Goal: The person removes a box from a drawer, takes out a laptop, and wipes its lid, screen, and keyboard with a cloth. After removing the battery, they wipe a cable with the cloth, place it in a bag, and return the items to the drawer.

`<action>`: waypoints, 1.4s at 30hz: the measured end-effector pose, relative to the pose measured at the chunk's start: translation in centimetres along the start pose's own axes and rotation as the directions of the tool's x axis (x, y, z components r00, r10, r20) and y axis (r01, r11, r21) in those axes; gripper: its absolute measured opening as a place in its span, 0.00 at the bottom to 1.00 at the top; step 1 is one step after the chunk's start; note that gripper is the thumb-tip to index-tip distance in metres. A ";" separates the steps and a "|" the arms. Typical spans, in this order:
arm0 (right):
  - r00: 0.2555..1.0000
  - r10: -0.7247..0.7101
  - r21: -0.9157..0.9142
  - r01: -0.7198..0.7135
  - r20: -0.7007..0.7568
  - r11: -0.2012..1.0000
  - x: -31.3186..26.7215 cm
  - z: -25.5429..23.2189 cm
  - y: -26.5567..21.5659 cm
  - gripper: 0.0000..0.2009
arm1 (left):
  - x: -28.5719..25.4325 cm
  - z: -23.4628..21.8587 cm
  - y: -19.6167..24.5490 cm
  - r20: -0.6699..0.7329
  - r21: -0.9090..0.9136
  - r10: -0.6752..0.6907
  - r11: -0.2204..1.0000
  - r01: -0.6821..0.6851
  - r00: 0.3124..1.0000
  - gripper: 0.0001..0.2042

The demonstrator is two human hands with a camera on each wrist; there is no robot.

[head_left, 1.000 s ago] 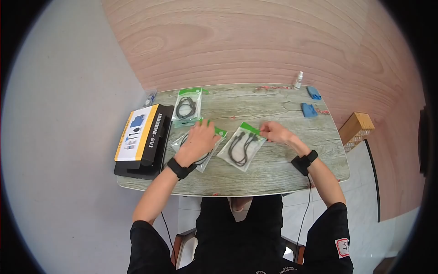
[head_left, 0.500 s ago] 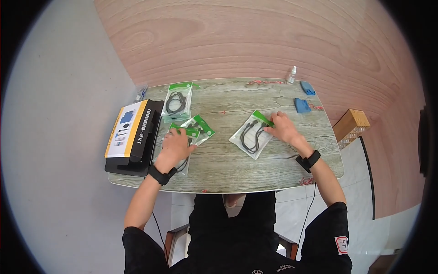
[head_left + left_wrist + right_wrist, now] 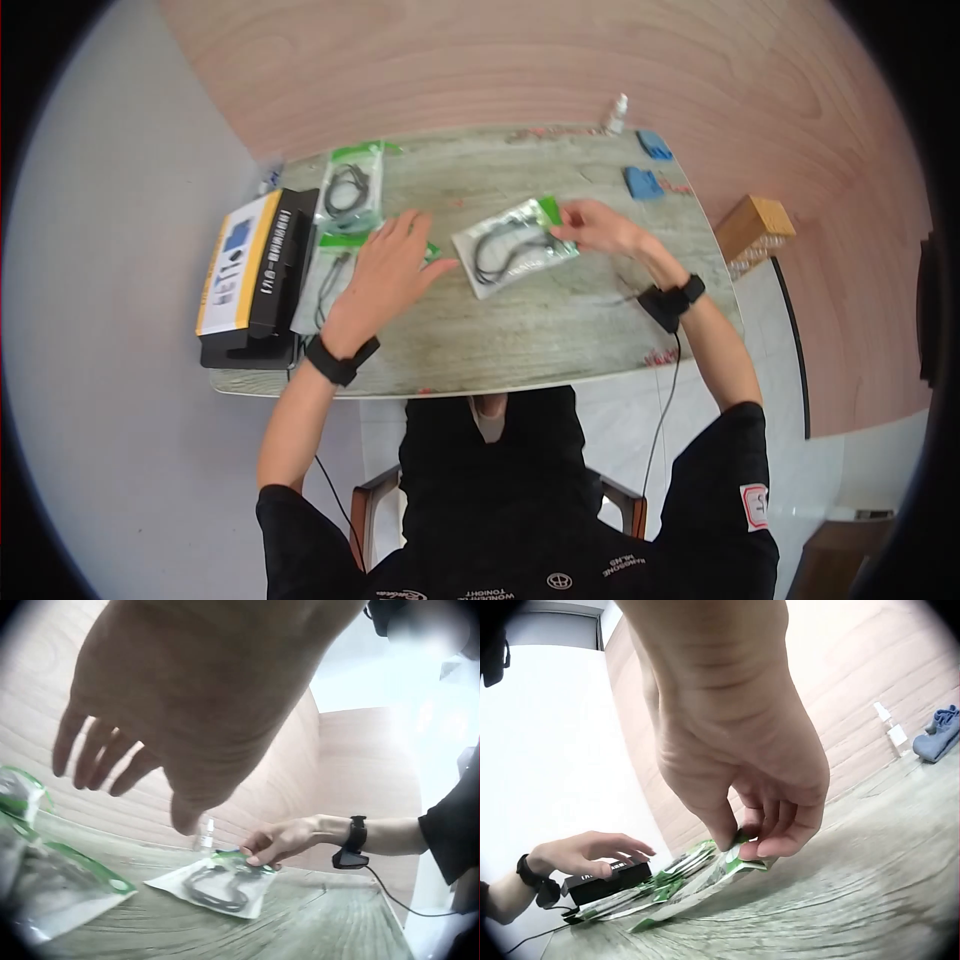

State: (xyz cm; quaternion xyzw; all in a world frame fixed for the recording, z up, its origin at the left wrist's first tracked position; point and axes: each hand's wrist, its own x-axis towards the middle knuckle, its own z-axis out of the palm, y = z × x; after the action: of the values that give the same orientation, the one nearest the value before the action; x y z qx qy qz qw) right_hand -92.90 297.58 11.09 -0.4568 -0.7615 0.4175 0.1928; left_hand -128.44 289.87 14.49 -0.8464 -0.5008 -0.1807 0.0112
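My right hand [image 3: 600,228] pinches the green top corner of a clear bag [image 3: 497,278] with a coiled dark cable [image 3: 483,262] inside. In the right wrist view, thumb and fingertips grip that green edge, with the bag slanting down toward the tabletop. My left hand [image 3: 388,275] is spread above more cable bags [image 3: 318,285] on the left, its fingers straight and nothing held. It partly covers these bags in the head view. The left wrist view shows a green-topped bag [image 3: 67,892] below this hand, apart from the fingers.
A black, yellow and white box [image 3: 240,265] stands at the table's left edge. Behind the left hand lies another bagged cable [image 3: 348,190]. At the back right are a small white bottle [image 3: 616,116] and two blue cloth-like pieces [image 3: 643,183]. A wooden box [image 3: 755,235] stands beyond the right edge.
My left hand has let go of the bags at left and lifted, its fingers straightening. The bag in my right hand has turned and moved left. The head view has shifted too.
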 end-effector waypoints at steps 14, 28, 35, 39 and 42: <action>0.995 -0.036 0.227 0.015 0.088 0.974 -3.1 -0.5 -5.7 0.16 | 6.7 5.2 4.8 0.016 -0.011 0.227 0.974 -0.227 0.974 0.43; 0.979 0.070 0.259 -0.119 0.192 0.959 -1.3 2.0 -2.9 0.17 | 6.9 4.2 5.0 -0.082 0.122 0.470 0.880 -0.460 0.879 0.38; 0.992 0.002 0.365 -0.048 0.124 0.930 -0.4 3.0 -2.2 0.19 | 7.0 4.4 4.2 -0.133 0.119 0.471 0.881 -0.458 0.872 0.41; 0.998 0.026 0.260 -0.040 0.058 0.965 -0.2 4.0 -2.6 0.20 | 6.7 4.3 4.1 -0.100 0.172 0.469 0.877 -0.449 0.878 0.42; 0.990 0.074 0.248 -0.103 0.120 0.963 0.0 3.9 -2.7 0.18 | 6.7 4.0 4.0 -0.081 0.193 0.476 0.869 -0.455 0.876 0.42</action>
State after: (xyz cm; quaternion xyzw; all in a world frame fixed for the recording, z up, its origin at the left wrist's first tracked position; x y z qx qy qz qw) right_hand -96.99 295.13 10.99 -0.4383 -0.6901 0.5441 0.1887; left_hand -120.98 294.33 13.47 -0.9251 -0.2934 -0.1827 0.1571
